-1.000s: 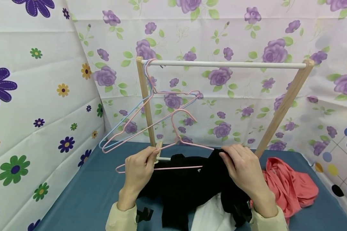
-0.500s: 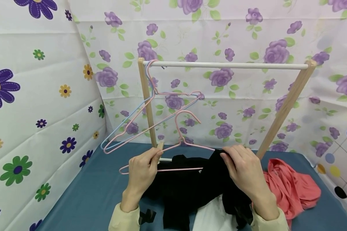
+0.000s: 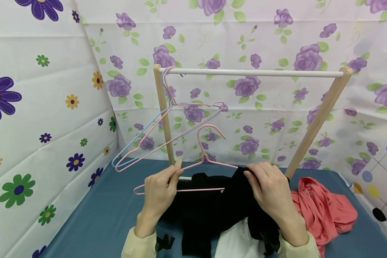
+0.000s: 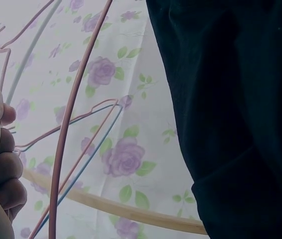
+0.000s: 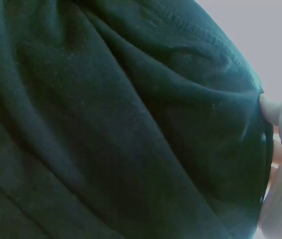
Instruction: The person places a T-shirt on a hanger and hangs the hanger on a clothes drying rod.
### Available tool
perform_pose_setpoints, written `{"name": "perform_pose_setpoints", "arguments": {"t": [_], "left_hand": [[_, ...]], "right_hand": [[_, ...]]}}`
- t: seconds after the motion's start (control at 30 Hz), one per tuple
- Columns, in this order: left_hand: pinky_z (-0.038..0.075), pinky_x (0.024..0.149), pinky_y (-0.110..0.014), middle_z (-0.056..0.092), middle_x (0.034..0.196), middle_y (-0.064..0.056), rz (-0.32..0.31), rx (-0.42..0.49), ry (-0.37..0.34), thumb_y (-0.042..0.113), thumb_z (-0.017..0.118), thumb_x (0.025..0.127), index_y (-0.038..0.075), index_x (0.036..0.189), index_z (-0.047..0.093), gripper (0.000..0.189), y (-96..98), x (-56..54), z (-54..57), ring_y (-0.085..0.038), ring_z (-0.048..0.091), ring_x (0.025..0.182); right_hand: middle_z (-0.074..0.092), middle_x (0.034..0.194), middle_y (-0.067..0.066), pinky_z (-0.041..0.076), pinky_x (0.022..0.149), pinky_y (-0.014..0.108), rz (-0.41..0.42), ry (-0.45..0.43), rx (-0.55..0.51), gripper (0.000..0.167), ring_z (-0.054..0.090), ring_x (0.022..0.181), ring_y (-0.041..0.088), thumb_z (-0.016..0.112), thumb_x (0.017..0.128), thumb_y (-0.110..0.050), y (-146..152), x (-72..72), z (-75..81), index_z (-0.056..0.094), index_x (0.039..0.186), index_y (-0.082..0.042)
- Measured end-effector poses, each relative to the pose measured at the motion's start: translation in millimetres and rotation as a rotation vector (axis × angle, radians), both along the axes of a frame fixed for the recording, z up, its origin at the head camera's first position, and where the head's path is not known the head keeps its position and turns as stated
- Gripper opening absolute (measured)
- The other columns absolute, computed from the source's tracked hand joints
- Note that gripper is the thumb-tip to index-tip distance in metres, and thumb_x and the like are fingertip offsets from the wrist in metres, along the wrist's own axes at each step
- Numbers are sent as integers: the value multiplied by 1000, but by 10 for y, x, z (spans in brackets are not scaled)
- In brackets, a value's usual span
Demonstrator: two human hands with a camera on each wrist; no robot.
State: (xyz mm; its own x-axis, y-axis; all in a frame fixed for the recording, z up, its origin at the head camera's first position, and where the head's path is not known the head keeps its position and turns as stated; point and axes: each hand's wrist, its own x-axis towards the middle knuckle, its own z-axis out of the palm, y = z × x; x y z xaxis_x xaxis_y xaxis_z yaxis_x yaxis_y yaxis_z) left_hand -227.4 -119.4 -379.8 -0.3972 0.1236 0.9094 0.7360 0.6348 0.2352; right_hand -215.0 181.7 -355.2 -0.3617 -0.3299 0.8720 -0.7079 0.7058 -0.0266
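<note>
A pink clothes hanger [image 3: 202, 150] stands hook-up in front of the rack. My left hand [image 3: 159, 190] grips its left shoulder, fingers curled round the wire, as the left wrist view also shows. Black garment [image 3: 209, 211] is draped over the hanger's right side, covering that end. At the top edge of the cloth my right hand [image 3: 272, 195] pinches the fabric between thumb and fingers. In the right wrist view the black garment [image 5: 131, 129] fills most of the picture, with the thumb [image 5: 280, 114] on its edge. The hanger's left end and lower bar show past my left hand.
Behind is a rack with a white rod [image 3: 251, 73] and wooden posts. A blue hanger [image 3: 138, 133] and another pink one hang at its left end. A coral garment [image 3: 324, 208] lies at right on the blue-covered table [image 3: 93, 215], and a white cloth [image 3: 240, 242] below the black one.
The held hanger's hook has shifted slightly to the right and tilted a little. Both hands keep their hold, nearly still; the view has moved slightly.
</note>
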Motion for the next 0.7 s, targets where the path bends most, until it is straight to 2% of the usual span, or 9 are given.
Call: {"name": "perform_pose_setpoints", "arguments": {"t": [0.37, 0.7], "left_hand": [[17, 42, -19, 37, 53, 8, -21, 0, -4, 34, 53, 102, 14, 83, 68, 31, 32, -5, -19, -1, 21, 43], [17, 41, -18, 36, 53, 9, -29, -4, 1, 36, 51, 102, 15, 82, 67, 34, 35, -10, -29, -1, 20, 42]], "right_hand": [[60, 82, 3, 44, 64, 40, -7, -14, 6, 39, 57, 71, 21, 44, 106, -35, -19, 18, -3, 67, 99, -4], [59, 80, 3, 41, 63, 40, -11, 10, -6, 38, 56, 68, 21, 45, 105, -35, -101, 12, -12, 67, 98, -5]]}}
